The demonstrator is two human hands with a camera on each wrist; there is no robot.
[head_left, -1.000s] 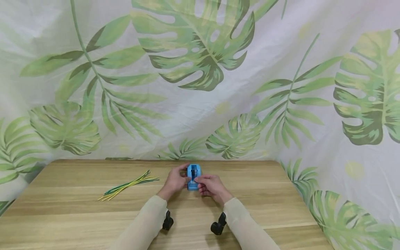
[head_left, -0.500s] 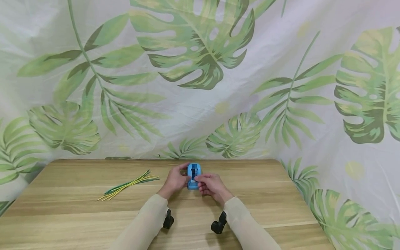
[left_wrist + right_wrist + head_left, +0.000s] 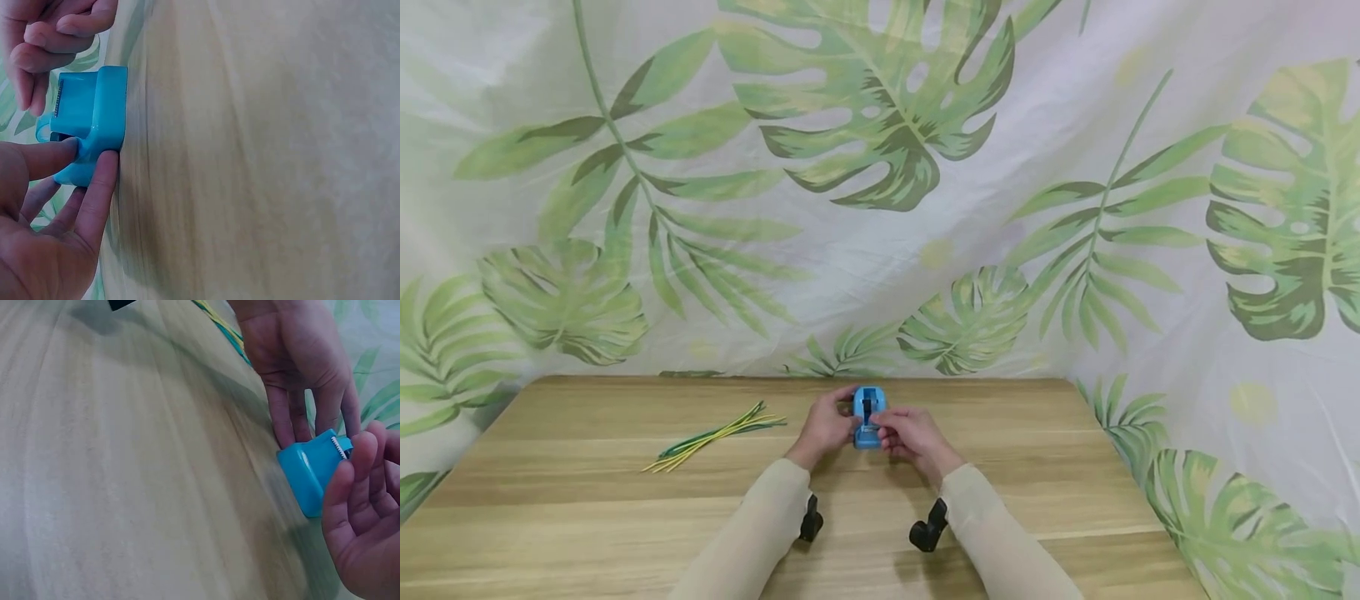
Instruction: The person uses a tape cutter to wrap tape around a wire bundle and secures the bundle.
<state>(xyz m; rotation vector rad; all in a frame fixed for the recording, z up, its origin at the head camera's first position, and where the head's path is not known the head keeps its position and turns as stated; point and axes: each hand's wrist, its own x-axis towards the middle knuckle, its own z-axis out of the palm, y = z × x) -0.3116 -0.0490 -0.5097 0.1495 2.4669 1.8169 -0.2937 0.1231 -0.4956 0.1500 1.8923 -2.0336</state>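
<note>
Little changes: the left hand (image 3: 827, 425) still grips the blue tape dispenser (image 3: 107, 103) near the middle of the table's (image 3: 1022, 450) far edge; the right hand's (image 3: 916, 435) fingertips stay close together at it, pinching what, I cannot tell, so no visible progress.

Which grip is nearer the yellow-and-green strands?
Left. The left grip is between the strands and the blue dispenser; the right grip is farther, at the dispenser's right side.

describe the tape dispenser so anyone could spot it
Near the far edge of the table, find the left hand and right hand. The dispenser sits between them: blue and blocky with a toothed edge, unlike the thin green and yellow strands.
</note>
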